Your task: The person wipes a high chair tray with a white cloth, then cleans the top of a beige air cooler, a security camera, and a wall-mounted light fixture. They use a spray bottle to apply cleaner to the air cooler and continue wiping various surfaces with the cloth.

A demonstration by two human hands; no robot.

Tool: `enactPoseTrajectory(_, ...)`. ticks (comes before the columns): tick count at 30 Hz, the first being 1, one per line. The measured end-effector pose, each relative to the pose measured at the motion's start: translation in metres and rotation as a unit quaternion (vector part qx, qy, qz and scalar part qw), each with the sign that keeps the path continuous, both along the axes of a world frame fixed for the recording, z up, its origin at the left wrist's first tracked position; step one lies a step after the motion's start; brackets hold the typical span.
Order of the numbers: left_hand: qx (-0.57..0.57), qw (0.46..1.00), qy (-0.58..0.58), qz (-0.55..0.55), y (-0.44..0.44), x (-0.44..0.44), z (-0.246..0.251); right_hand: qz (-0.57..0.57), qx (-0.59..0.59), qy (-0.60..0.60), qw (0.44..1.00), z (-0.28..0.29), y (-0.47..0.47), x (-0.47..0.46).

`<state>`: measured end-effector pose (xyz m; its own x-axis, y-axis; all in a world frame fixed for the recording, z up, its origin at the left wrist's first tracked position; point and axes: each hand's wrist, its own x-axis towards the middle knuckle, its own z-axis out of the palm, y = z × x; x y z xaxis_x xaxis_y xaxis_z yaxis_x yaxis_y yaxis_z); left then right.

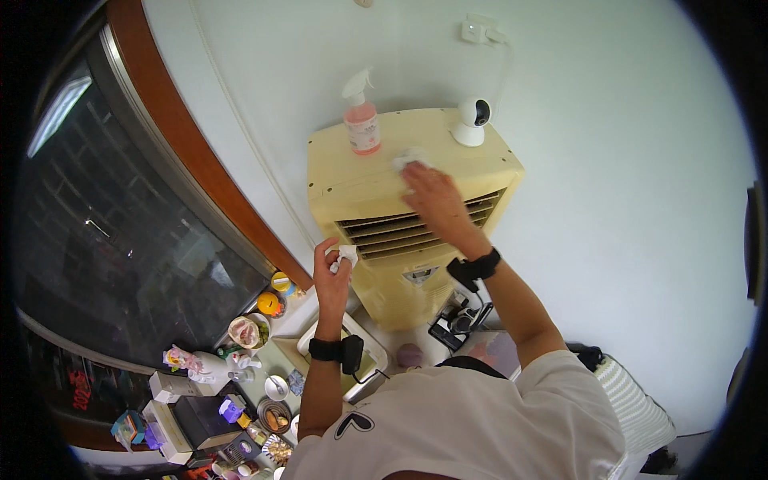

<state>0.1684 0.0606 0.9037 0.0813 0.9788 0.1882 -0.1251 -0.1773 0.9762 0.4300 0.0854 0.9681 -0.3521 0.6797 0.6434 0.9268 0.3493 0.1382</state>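
My right hand presses a white wipe, perhaps tissue, on the top of a yellowed air cooler; hand and wipe are blurred. Lower down, my left hand grips a crumpled white tissue beside the cooler's louvred front vent. A spray bottle of pink liquid with a white trigger head stands upright on the cooler's top, left of the wipe. On the right of the same top sits a white round-headed camera.
Wall sockets with a plug and cable are behind the cooler. A dark glass door lies left. Below it, a cluttered table bears bowls, figurines and boxes. A white bin stands under my left forearm; a striped cushion is at right.
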Motion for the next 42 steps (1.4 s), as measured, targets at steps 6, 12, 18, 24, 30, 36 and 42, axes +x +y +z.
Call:
enactPoseTrajectory(6, 0.041, 0.999, 0.011, -0.020, 0.007, 0.010, -0.011, -0.152, -0.030, 0.160, 0.975, -0.003, -0.032, 0.093)
enactPoseTrajectory(12, 0.046, 0.998, 0.038, -0.018, 0.014, 0.007, -0.009, -0.128, 0.038, 0.172, 0.976, -0.010, -0.045, 0.115)
enactPoseTrajectory(18, 0.066, 0.997, 0.036, -0.006, 0.016, 0.003, -0.006, -0.037, 0.082, 0.209, 0.974, 0.003, -0.024, 0.083)
enactPoseTrajectory(24, 0.097, 0.984, 0.138, 0.064, 0.024, 0.001, 0.005, 0.190, -0.054, 0.171, 0.965, 0.016, 0.017, -0.023)
enactPoseTrajectory(30, 0.150, 0.939, 0.288, 0.115, 0.036, -0.003, 0.021, 0.261, -0.091, 0.166, 0.947, 0.032, 0.075, -0.109)
enactPoseTrajectory(36, 0.159, 0.897, 0.393, 0.125, 0.037, -0.001, 0.022, 0.234, -0.063, -0.008, 0.970, 0.028, 0.097, -0.115)
enactPoseTrajectory(42, 0.143, 0.892, 0.414, 0.108, 0.035, -0.001, 0.026, 0.315, -0.183, 0.025, 0.931, 0.049, 0.111, -0.101)
